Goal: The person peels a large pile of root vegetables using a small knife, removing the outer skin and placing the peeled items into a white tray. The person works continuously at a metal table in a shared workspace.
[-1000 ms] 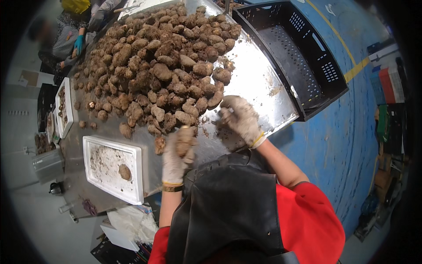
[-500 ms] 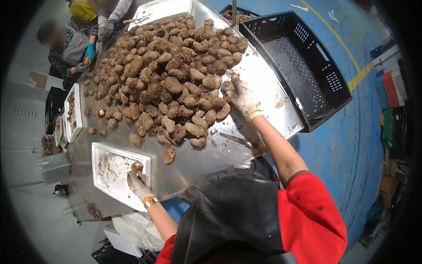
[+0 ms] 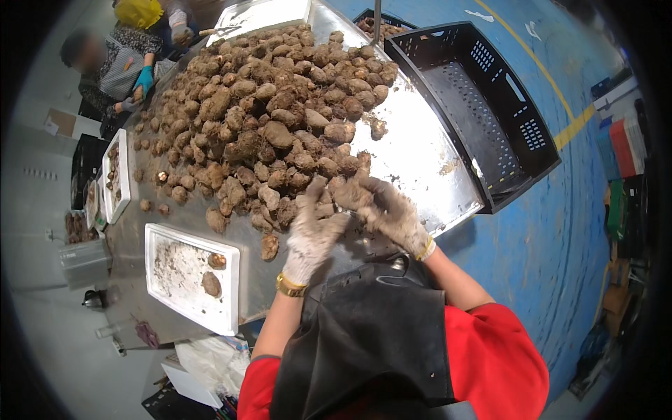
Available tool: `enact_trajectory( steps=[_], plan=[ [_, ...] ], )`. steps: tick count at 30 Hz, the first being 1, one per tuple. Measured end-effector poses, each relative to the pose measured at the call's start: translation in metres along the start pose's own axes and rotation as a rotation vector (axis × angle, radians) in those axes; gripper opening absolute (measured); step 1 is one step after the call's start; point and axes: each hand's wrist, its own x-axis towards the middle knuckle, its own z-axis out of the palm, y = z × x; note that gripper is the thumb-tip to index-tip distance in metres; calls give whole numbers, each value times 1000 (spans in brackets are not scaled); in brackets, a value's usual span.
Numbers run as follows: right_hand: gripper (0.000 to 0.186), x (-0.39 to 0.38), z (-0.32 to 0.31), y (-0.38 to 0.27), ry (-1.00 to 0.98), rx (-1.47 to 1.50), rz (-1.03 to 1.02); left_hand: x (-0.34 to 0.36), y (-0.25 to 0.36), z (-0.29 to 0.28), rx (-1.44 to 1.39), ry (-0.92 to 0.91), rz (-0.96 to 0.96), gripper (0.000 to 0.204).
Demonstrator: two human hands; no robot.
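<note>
A big heap of brown, hairy taro corms covers the metal table. My right hand, in a soiled white knit glove, is closed round one taro corm at the near right edge of the heap. Close by on the left, my gloved left hand has its fingers and thumb apart, with nothing seen in it. Two taro corms, one partly peeled and one brown, lie in the white foam tray at the near left.
A black plastic crate stands beyond the table's right edge. More white trays stand at the far end and left side. Across the table, a co-worker's teal-gloved hand is near the edge.
My left hand has left the foam tray, leaving a corm there, and moved right to the heap. My right hand has drawn nearer with a taro corm. The knife is now out of sight.
</note>
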Motion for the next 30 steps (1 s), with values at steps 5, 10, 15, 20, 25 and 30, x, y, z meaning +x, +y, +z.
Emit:
enact_trajectory(
  steps=[5,10,15,20,25,30],
  plan=[
    [51,-18,6,-44,-24,-211,-5,0,-27,25,-165,-172,-126,61],
    [56,-24,5,-39,-74,-369,-10,-13,-23,29,70,-117,-131,46],
    [57,-24,12,-46,-122,-461,33,-17,-21,24,-189,-160,-179,34],
    [54,-25,11,-44,-113,-546,-59,-26,-36,38,-433,-57,-232,28],
    [54,-32,14,-40,-73,-513,-59,-29,-37,39,-445,-52,-308,26],
    [52,-25,10,-50,-160,-541,63,-26,-58,43,-393,-16,-236,27]
  ],
)
